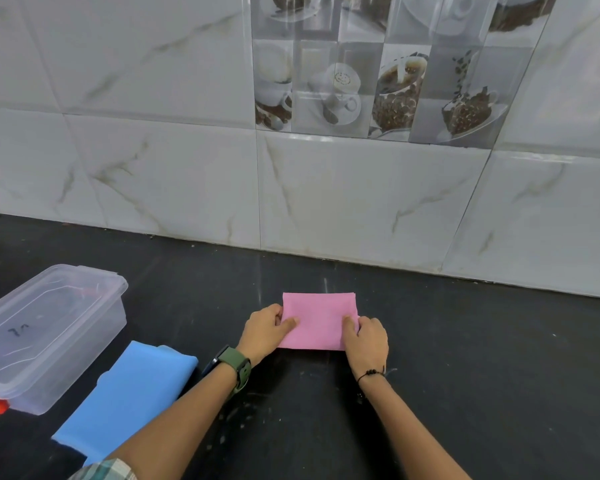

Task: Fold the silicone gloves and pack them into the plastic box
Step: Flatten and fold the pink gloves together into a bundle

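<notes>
both hands, left hand [264, 328] and right hand [367, 337], pinch the side edges of the folded pink silicone glove [317, 322] with curled fingers, pinning it flat to the black counter [465, 358] so the fold holds before packing into the lidded clear plastic box [45, 336].

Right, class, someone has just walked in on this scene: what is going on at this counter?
A person is folding a pink glove on a dark counter, gripping its near corners with the left hand and the right hand. It already lies as a compact rectangle. A blue glove lies to the left, beside a clear plastic box whose lid is on. Nothing has been packed yet.
</notes>
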`<state>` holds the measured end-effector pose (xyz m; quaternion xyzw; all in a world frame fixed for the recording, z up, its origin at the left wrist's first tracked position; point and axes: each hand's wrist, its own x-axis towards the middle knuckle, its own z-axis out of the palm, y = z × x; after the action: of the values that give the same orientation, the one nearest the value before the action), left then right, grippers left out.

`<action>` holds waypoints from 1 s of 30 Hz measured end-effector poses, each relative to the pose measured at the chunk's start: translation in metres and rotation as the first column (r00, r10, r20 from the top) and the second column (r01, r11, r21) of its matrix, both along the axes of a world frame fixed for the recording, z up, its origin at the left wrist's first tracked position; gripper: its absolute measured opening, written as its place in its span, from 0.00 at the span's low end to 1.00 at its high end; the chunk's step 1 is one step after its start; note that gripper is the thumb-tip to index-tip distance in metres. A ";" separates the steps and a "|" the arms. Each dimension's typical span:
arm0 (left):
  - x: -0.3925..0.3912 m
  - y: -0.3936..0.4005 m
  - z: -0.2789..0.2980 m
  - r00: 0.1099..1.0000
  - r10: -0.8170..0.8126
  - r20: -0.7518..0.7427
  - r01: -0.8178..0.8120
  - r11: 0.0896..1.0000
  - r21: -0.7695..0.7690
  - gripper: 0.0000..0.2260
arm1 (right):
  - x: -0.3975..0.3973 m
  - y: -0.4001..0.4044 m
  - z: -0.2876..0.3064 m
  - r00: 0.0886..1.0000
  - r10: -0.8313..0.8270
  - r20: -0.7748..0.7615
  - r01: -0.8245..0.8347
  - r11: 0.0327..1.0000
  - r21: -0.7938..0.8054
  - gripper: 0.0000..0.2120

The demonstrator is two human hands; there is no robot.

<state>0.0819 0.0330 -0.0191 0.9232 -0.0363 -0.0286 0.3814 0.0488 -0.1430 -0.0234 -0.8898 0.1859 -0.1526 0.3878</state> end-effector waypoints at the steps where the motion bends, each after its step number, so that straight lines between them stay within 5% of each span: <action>1: 0.004 -0.001 0.000 1.000 0.010 0.005 -0.010 1.000 0.024 0.17 | 0.003 -0.001 0.002 0.999 -0.006 -0.035 0.005 0.999 -0.033 0.20; 8: 0.025 -0.011 0.007 0.995 0.032 -0.099 -0.019 0.991 0.131 0.19 | 0.016 -0.007 0.011 0.973 0.006 -0.230 -0.042 0.988 -0.150 0.16; 12: 0.026 -0.018 0.020 0.997 0.026 -0.078 0.005 0.928 0.371 0.16 | 0.021 -0.011 0.018 0.951 -0.003 -0.308 -0.024 0.996 -0.083 0.19; 17: 0.027 -0.021 0.029 0.994 0.007 -0.109 0.055 0.829 0.557 0.24 | 0.026 -0.009 0.020 0.918 0.011 -0.397 -0.069 0.989 -0.131 0.09; 24: 0.027 -0.028 0.038 0.964 0.067 -0.256 0.044 0.915 0.402 0.20 | 0.027 -0.005 0.032 0.878 0.078 -0.472 -0.188 0.964 -0.189 0.19; 30: 0.026 -0.028 0.037 0.937 0.099 -0.335 -0.030 0.978 0.205 0.17 | 0.029 -0.006 0.031 0.885 0.049 -0.463 -0.122 0.984 -0.129 0.21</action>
<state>0.1080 0.0051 0.0174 0.9379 0.0641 -0.1802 0.2894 0.0781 -0.1495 0.0076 -0.9352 0.2204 0.0650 0.2694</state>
